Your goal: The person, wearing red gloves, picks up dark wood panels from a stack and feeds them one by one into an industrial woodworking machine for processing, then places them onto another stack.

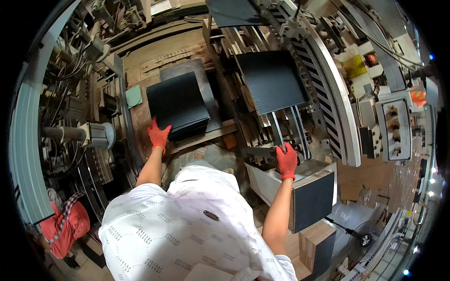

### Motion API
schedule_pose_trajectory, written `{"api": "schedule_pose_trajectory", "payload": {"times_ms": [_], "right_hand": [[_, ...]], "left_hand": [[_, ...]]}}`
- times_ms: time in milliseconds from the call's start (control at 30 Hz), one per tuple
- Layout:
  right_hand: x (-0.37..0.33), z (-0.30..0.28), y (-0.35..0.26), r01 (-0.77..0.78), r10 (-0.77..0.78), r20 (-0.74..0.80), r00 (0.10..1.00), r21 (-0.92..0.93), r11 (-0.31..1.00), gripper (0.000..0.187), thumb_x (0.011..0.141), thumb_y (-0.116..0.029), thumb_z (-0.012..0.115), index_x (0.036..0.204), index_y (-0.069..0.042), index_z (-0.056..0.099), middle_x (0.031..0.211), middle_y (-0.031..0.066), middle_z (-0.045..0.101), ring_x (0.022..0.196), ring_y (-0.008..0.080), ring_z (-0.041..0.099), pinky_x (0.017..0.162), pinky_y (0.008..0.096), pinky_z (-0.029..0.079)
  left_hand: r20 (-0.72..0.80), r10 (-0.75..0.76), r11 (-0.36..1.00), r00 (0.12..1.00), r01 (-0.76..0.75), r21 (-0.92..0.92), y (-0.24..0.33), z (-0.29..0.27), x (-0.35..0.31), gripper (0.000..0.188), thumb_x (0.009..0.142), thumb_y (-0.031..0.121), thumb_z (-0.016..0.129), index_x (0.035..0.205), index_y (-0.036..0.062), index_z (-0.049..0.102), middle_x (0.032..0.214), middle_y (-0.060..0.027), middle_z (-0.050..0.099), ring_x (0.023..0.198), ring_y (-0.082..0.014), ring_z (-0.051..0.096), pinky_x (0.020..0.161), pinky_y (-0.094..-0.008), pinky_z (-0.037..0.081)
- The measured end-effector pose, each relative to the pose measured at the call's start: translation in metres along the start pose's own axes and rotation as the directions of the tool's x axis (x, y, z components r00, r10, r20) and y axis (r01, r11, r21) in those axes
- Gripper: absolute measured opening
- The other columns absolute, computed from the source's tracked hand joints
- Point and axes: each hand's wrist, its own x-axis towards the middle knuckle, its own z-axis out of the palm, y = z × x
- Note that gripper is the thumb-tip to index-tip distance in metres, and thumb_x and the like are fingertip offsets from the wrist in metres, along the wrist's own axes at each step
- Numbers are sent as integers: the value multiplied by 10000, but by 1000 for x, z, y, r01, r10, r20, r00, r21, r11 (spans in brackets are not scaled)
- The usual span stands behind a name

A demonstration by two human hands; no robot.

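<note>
My left hand, in a red glove, has its fingers spread and touches the near left corner of a stack of black panels. The stack lies slightly fanned on a dark grey sheet. My right hand, also gloved in red, is closed at the near end of a metal rail. Its curled fingers hide whatever they grip. Beyond that hand, one dark panel rests flat across the machine's rails. Farther off lies another dark panel.
A striped machine beam runs along the right, beside a control box. Near my right forearm stand a black-fronted box and a fan. Cylinders and machine parts line the left. Red cloth hangs at lower left.
</note>
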Motion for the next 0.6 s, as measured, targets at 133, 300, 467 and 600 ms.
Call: {"api": "schedule_pose_trajectory", "payload": {"times_ms": [133,300,467,600], "right_hand": [[-1,4,2,6,-6,-16,1000,-7,1000,292,851,-306,682,1035,-80,684,856,110,689,811,330,656,730,423,496],[-6,3,2,72,-76,-83,994,-47,996,236,858,-289,675,973,-82,676,801,91,670,757,311,633,694,420,482],[-3,6,8,74,-81,-67,994,-92,993,257,867,-317,671,1021,-112,678,895,73,682,859,321,638,737,444,483],[-8,4,1,40,-46,-59,997,-98,994,264,877,-320,664,1068,-141,690,898,61,684,875,316,641,755,433,487]], "left_hand": [[228,60,989,972,-26,-149,-17,-5,18,776,730,375,830,1418,201,514,1314,-272,565,1228,-415,504,1043,-466,425],[388,-252,939,886,321,-124,-54,10,59,714,814,367,732,1425,92,482,1353,-205,574,1240,-343,518,1071,-431,405],[585,-264,958,767,279,66,-114,14,75,646,952,432,523,1467,58,412,1407,-180,534,1273,-280,490,1105,-421,362],[707,-261,921,657,390,-23,-125,-1,38,591,992,436,478,1433,45,424,1384,-163,536,1247,-251,500,1075,-413,379]]}}
